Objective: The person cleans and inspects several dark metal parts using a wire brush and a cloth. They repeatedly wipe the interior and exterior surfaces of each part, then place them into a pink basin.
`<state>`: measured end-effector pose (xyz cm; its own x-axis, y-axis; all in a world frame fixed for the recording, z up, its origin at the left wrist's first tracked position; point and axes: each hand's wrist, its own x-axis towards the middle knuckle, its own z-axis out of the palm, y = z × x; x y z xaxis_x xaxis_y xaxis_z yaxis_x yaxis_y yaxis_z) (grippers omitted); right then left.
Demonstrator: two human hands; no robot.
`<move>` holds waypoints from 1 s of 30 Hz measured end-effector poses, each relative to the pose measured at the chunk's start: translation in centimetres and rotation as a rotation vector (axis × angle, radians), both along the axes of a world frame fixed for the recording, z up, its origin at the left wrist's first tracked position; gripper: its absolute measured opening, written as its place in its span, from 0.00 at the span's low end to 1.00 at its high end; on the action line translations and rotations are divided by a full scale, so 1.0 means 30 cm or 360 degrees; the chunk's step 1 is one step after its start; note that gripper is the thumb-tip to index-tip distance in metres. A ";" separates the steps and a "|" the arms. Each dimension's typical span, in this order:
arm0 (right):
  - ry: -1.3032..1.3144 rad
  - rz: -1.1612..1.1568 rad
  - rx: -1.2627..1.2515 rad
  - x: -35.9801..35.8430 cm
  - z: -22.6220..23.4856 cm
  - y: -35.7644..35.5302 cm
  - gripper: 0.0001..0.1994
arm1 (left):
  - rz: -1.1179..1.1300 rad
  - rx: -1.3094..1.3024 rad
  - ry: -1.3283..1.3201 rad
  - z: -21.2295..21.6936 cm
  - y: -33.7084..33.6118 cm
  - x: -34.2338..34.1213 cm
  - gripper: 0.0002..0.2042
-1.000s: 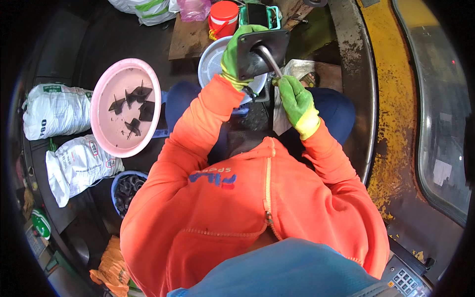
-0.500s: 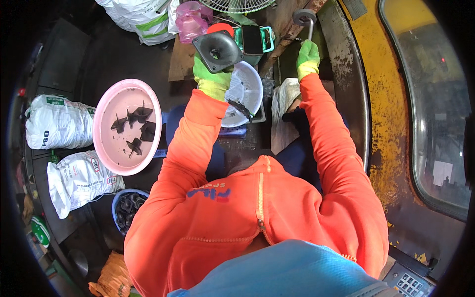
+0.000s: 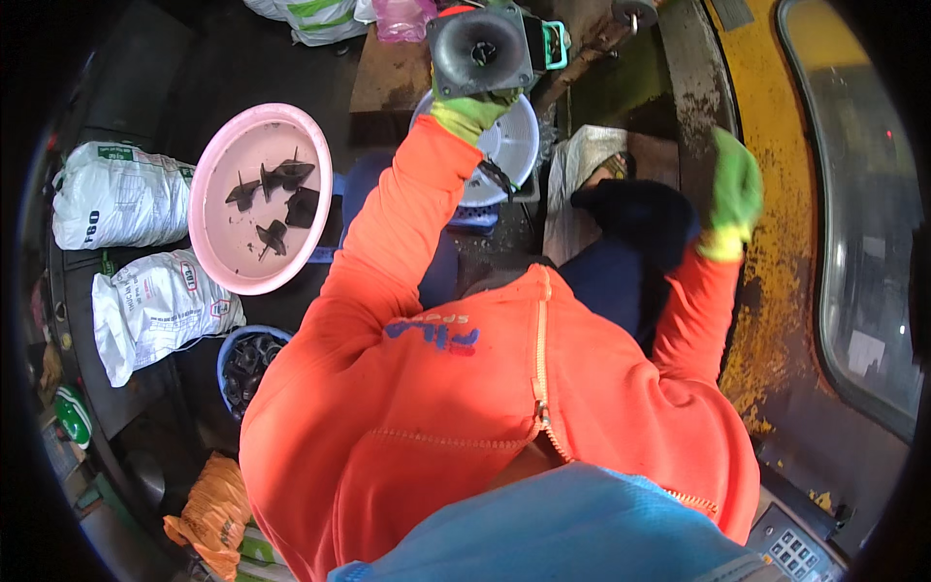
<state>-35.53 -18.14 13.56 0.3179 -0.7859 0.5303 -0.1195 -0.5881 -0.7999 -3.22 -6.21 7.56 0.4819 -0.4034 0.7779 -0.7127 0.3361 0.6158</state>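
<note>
My left hand (image 3: 472, 113), in a green-yellow glove, grips a black horn (image 3: 482, 50) with a square flange and a round flared mouth. Its mouth faces up toward me, and its flange hides most of the fingers. Below that hand stands a white plastic basket (image 3: 512, 145) with dark scraps on its rim. My right hand (image 3: 734, 184), gloved the same way, is raised at the right by the yellow machine panel (image 3: 766, 262). Motion blurs its fingers, and no object shows in it. A metal handle with a round grey end (image 3: 635, 14) is at the top edge, apart from that hand.
A pink basin (image 3: 203, 209) at the left holds several black pieces. White sacks (image 3: 121, 199) stand farther left, beside a blue tub (image 3: 225, 361) of black parts. An orange bag (image 3: 208, 514) lies lower left. A keypad (image 3: 795, 553) sits at the lower right.
My right hand has left the metal handle and swung right and toward me. My left hand still holds the horn, now turned more squarely upward. The whole view has shifted a little.
</note>
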 end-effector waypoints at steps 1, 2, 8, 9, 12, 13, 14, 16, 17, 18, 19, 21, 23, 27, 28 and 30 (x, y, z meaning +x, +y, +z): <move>-0.0133 0.0131 -0.0078 -0.104 0.052 0.070 0.14 | -0.0093 0.0012 0.0165 0.004 -0.019 -0.006 0.10; 0.0194 -0.0244 -0.0285 -0.189 0.116 0.131 0.10 | -0.0192 0.0022 0.0326 0.002 -0.032 -0.010 0.07; 0.0450 -0.0624 -0.1582 -0.402 0.478 0.543 0.10 | 0.0157 0.0768 -0.0614 -0.070 -0.070 -0.063 0.09; 0.0426 -0.0554 -0.1360 -0.374 0.458 0.580 0.10 | 0.0188 0.0770 -0.0774 -0.081 -0.063 -0.064 0.14; 0.0412 -0.0573 -0.0899 -0.292 0.327 0.609 0.10 | 0.0336 0.1042 -0.1152 -0.098 -0.070 -0.076 0.12; 0.0421 -0.0595 -0.0775 -0.282 0.283 0.604 0.11 | 0.0395 0.1136 -0.1276 -0.103 -0.069 -0.076 0.12; 0.0405 -0.0617 -0.0696 -0.288 0.246 0.599 0.11 | 0.0264 0.0779 -0.1017 -0.106 -0.069 -0.076 0.12; 0.0325 -0.0696 -0.0608 -0.340 0.217 0.591 0.12 | 0.0061 0.0226 -0.0646 -0.117 -0.064 -0.073 0.13; 0.0278 -0.0742 -0.0585 -0.378 0.224 0.588 0.12 | -0.0016 0.0299 -0.0550 -0.124 -0.060 -0.070 0.16; 0.0231 -0.0791 -0.0567 -0.418 0.241 0.587 0.12 | -0.0186 0.0353 -0.0290 -0.130 -0.056 -0.065 0.17; 0.0183 -0.0847 -0.0548 -0.455 0.266 0.585 0.13 | -0.0359 0.0412 -0.0010 -0.138 -0.050 -0.064 0.18; 0.0089 -0.0963 -0.0520 -0.512 0.330 0.579 0.13 | -0.0438 0.0435 0.0090 -0.149 -0.046 -0.059 0.19; -0.0004 -0.1083 -0.0496 -0.537 0.404 0.569 0.14 | -0.0479 0.0499 0.0173 -0.157 -0.048 -0.054 0.18; -0.0200 -0.1289 -0.0461 -0.541 0.570 0.528 0.16 | -0.0142 0.0316 -0.0452 -0.190 -0.066 -0.035 0.13; -0.0362 -0.1332 -0.0539 -0.541 0.605 0.506 0.16 | -0.0219 0.0356 -0.0411 -0.208 -0.071 -0.028 0.12; -0.0455 -0.1346 -0.0366 -0.540 0.657 0.435 0.17 | -0.0767 0.0349 0.0234 -0.260 -0.088 -0.020 0.12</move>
<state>-51.74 -5.09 33.28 -0.4815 -0.5625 0.6721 -0.3975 -0.5433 -0.7395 -3.82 -8.83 -0.25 0.2998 -0.7504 0.5890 -0.4108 0.4557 0.7897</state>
